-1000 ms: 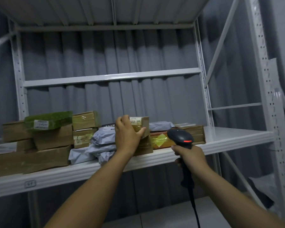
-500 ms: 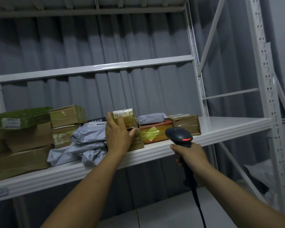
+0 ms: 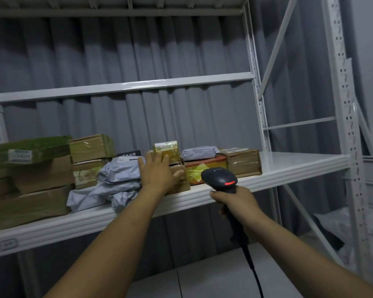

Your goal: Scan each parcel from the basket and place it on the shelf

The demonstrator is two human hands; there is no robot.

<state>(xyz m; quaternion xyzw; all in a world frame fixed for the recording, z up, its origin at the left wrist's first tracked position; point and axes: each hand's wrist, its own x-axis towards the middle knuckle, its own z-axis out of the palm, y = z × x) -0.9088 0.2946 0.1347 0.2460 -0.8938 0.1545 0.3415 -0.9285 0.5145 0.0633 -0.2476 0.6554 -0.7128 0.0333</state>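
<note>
A small yellow-taped parcel (image 3: 167, 150) stands on top of a brown box (image 3: 180, 179) on the white shelf (image 3: 299, 166). My left hand (image 3: 156, 174) lies against these two parcels with its fingers spread and relaxed, gripping nothing. My right hand (image 3: 238, 200) grips the handle of a black barcode scanner (image 3: 219, 179), whose red light glows, just in front of the shelf edge. The scanner's cable (image 3: 253, 269) hangs down from it. No basket is in view.
Several cardboard boxes (image 3: 41, 175), a green parcel (image 3: 30, 150) and grey mailer bags (image 3: 119, 179) fill the shelf's left and middle. An orange box (image 3: 205, 168), a grey bag (image 3: 199, 152) and a taped box (image 3: 243, 162) sit right of my hand. Upright posts (image 3: 345, 125) stand at the right.
My left hand has let go of the small yellow parcel and opened, its fingers now spread against the boxes. The view has shifted slightly; the scanner hand has barely moved.
</note>
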